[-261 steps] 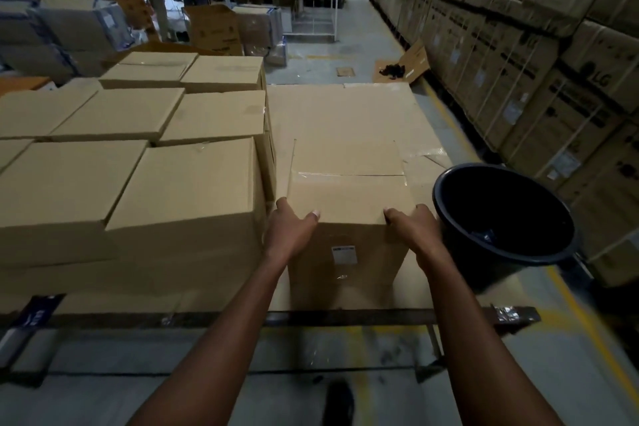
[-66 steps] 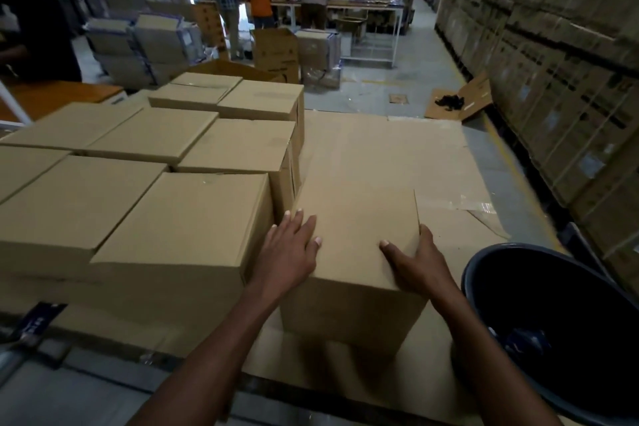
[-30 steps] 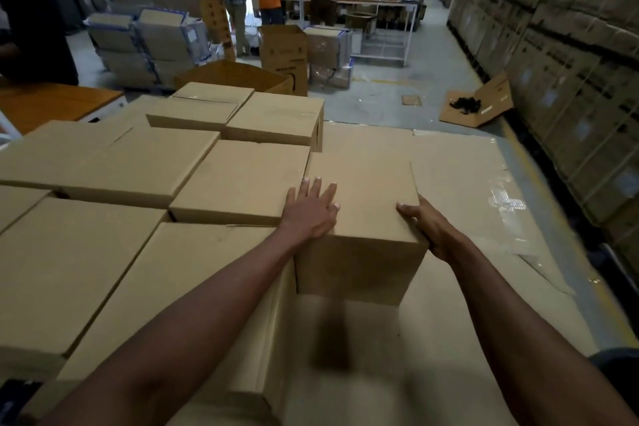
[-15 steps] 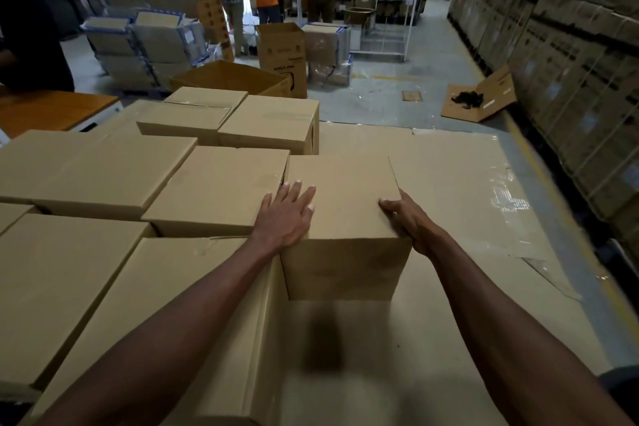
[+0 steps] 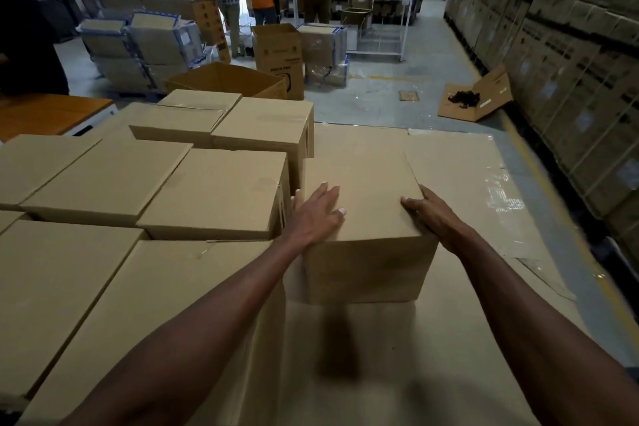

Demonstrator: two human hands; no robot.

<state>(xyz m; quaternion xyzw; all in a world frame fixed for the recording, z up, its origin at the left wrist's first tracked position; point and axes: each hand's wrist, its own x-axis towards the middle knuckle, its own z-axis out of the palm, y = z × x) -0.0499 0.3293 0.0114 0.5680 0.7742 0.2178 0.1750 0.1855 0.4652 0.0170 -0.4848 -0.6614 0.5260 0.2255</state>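
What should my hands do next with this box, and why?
Probably nudge the box leftward: a narrow gap shows between it and the neighbouring box, the left hand lies flat on top, and the right hand presses its right edge.

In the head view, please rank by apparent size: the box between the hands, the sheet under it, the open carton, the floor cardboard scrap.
1. sheet
2. box
3. open carton and floor scrap: they look alike and both are far, so unranked.
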